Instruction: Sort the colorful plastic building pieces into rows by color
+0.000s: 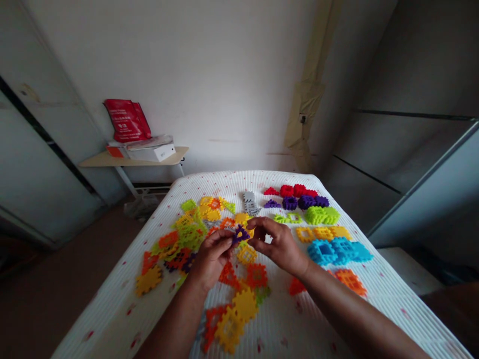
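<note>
My left hand [216, 256] pinches a small purple triangular interlocking block [241, 234] with a hole in its middle, between thumb and fingers. Close to its right side is my right hand [275, 243], thumb and fingers curved and apart, with no piece visibly gripped. Whether a fingertip touches the purple block I cannot tell. Below and around both hands lie loose toothed plastic blocks: a yellow window-like block [247, 255], an orange square block [257, 275] and a yellow solid block [245, 304]. A mixed heap of lime green blocks [189, 234], with orange and yellow ones, spreads to the left.
On the right, blocks lie in rows by colour: red [287, 191], purple [290, 203], lime green [322, 215], yellow [322, 233], blue [339, 252] and orange [351, 282]. Grey blocks [250, 203] sit mid-back on the white cloth [299, 329]. A side table [97, 159] bears a red bag [127, 120].
</note>
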Tool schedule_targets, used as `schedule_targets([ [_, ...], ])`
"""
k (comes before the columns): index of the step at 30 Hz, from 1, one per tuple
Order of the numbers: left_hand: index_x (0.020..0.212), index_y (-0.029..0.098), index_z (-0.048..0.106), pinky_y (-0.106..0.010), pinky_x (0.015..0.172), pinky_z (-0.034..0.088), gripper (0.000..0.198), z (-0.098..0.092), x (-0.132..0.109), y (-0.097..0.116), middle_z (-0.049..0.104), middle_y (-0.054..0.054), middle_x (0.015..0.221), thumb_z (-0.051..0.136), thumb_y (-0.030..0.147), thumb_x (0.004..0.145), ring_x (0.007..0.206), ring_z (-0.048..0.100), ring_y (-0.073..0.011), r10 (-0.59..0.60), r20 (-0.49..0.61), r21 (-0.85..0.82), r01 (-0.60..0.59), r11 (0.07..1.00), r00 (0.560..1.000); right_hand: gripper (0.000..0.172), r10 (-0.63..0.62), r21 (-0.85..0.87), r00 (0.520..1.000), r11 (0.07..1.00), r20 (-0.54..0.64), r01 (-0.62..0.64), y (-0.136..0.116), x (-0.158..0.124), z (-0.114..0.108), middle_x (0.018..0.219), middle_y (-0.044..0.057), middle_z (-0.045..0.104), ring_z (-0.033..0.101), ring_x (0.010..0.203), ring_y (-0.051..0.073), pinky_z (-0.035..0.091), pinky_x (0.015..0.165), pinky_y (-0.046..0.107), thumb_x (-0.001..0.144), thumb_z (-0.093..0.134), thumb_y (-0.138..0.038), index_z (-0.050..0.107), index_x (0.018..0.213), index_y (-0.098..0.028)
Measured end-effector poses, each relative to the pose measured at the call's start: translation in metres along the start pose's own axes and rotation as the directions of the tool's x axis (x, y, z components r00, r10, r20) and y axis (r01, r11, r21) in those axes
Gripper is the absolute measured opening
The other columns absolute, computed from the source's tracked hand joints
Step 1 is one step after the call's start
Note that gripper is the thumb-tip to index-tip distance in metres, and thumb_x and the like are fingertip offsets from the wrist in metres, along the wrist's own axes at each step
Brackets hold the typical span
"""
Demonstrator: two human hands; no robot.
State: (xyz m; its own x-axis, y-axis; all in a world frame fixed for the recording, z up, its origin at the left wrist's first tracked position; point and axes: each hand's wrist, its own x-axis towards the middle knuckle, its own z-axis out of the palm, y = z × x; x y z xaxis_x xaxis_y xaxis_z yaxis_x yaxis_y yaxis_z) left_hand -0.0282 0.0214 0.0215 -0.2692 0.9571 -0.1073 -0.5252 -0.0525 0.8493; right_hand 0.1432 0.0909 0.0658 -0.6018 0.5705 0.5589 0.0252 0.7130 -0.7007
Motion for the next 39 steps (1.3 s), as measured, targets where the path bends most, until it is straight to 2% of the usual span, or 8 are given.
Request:
schedule_targets([
  [6, 0.077, 0.016, 0.062, -0.017, 0.043, 0.033, 0.023, 0.004, -0.006, 0.001, 0.061, 0.001, 0.06, 0.075, 0.023, 0.061, 0.046, 0.047, -0.0051, -0.043, 0.102, 0.012, 0.042, 0.999, 0.994, 0.016, -0.12, 0.073, 0.989, 0.991, 0.084, 0.114, 0.003, 0.007, -0.001, 0.1, 0.008, 0.063, 0.059, 0.086, 0.015, 0.048, 0.065, 0.024, 0.084, 0.06, -0.03, 0.062, 0.096, -0.02],
  [12, 0.075, 0.015, 0.063, -0.021, 0.049, 0.039, 0.02, 0.003, -0.005, -0.007, 0.061, 0.001, 0.059, 0.071, 0.029, 0.064, 0.051, 0.052, -0.0096, -0.044, 0.125, 0.237, 0.014, 0.971, 0.991, 0.012, -0.003, 0.072, 0.988, 0.997, 0.157, -0.008, 0.01, 0.007, 0.003, 0.079, 0.002, 0.064, 0.056, 0.064, 0.01, 0.046, 0.06, 0.021, 0.083, 0.06, -0.028, 0.062, 0.089, -0.017],
  [16, 0.072, 0.015, 0.064, -0.02, 0.048, 0.034, 0.017, 0.004, -0.006, -0.001, 0.056, 0.003, 0.054, 0.069, 0.03, 0.063, 0.048, 0.046, -0.0082, 0.099, -0.006, 0.406, -0.088, 0.909, 0.995, 0.006, 0.04, -0.005, 0.991, 0.999, 0.126, -0.04, 0.011, 0.011, 0.0, 0.076, 0.001, 0.063, 0.058, 0.065, 0.011, 0.046, 0.059, 0.02, 0.081, 0.061, -0.021, 0.063, 0.083, -0.017],
  [19, 0.079, 0.017, 0.067, -0.021, 0.051, 0.035, 0.022, 0.005, -0.008, 0.009, 0.061, 0.002, 0.062, 0.069, 0.028, 0.061, 0.052, 0.048, -0.0091, 0.179, -0.042, 0.435, -0.143, 0.889, 0.983, 0.004, 0.085, -0.047, 0.979, 0.996, 0.184, -0.077, 0.012, 0.014, -0.003, 0.074, 0.001, 0.063, 0.057, 0.059, 0.009, 0.045, 0.055, 0.019, 0.079, 0.062, -0.017, 0.065, 0.082, -0.016],
  [24, 0.069, 0.016, 0.066, -0.021, 0.052, 0.039, 0.017, 0.006, -0.008, 0.007, 0.06, 0.001, 0.056, 0.07, 0.03, 0.061, 0.052, 0.051, -0.0105, 0.175, 0.004, 0.528, -0.151, 0.836, 0.984, 0.007, 0.021, -0.147, 0.966, 0.989, 0.258, 0.018, 0.018, 0.015, 0.0, 0.075, 0.002, 0.062, 0.057, 0.061, 0.009, 0.044, 0.057, 0.019, 0.076, 0.065, -0.013, 0.065, 0.083, -0.015],
  [29, 0.066, 0.015, 0.062, -0.021, 0.043, 0.037, 0.021, 0.004, -0.001, -0.005, 0.056, 0.003, 0.047, 0.071, 0.033, 0.06, 0.042, 0.048, -0.0097, 0.116, -0.11, 0.361, -0.069, 0.93, 0.987, 0.021, -0.04, -0.312, 0.988, 0.946, 0.152, 0.086, 0.02, 0.01, 0.002, 0.089, 0.006, 0.062, 0.056, 0.064, 0.01, 0.044, 0.059, 0.021, 0.08, 0.063, -0.019, 0.058, 0.1, -0.016],
  [34, 0.067, 0.014, 0.061, -0.019, 0.043, 0.038, 0.026, 0.001, 0.003, -0.008, 0.059, 0.002, 0.051, 0.075, 0.032, 0.056, 0.043, 0.05, -0.0084, 0.093, -0.161, 0.245, -0.052, 0.968, 0.983, 0.007, -0.076, -0.51, 0.97, 0.839, 0.231, 0.187, 0.017, 0.007, -0.001, 0.079, 0.006, 0.063, 0.058, 0.072, 0.015, 0.043, 0.065, 0.024, 0.085, 0.056, -0.018, 0.061, 0.09, -0.016],
  [39, 0.069, 0.014, 0.062, -0.019, 0.044, 0.039, 0.025, -0.002, 0.004, -0.012, 0.058, 0.003, 0.051, 0.075, 0.032, 0.058, 0.044, 0.051, -0.008, 0.101, -0.165, 0.238, -0.06, 0.969, 0.981, 0.007, -0.042, -0.6, 0.954, 0.768, 0.297, 0.221, 0.016, 0.006, 0.001, 0.075, 0.005, 0.061, 0.057, 0.071, 0.015, 0.042, 0.063, 0.023, 0.084, 0.055, -0.013, 0.062, 0.086, -0.016],
])
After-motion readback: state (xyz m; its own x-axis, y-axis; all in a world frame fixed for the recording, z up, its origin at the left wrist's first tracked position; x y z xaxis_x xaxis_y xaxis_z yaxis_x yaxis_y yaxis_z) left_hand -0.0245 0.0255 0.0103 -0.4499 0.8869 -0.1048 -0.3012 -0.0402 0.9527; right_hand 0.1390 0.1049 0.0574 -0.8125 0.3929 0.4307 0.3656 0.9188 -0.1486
